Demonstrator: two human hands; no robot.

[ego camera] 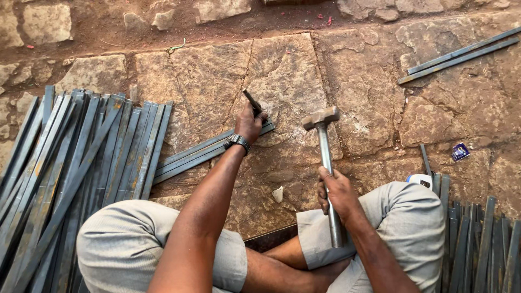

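A heavy, stiff steel hammer (324, 163) was gripped low on its handle by the closed right hand (335, 191), while a dark chisel (253, 101) was pinched by the left hand (249, 123) against flat steel strips (206, 153) lying mid-floor on the stone floor (304, 70).

Soft, even daylight is falling on warm-toned stone; shadows are staying faint, focus is sharp, edges are bending slightly.

I see a pile of bars (70, 173) lying on the stone floor (358, 97) at my left and another stack (477, 244) at my right. Between them one strip (201, 154) lies under my left hand (249, 123), the hammer (325, 163) just right of it. Two more bars (461, 54) lie far right, ahead.
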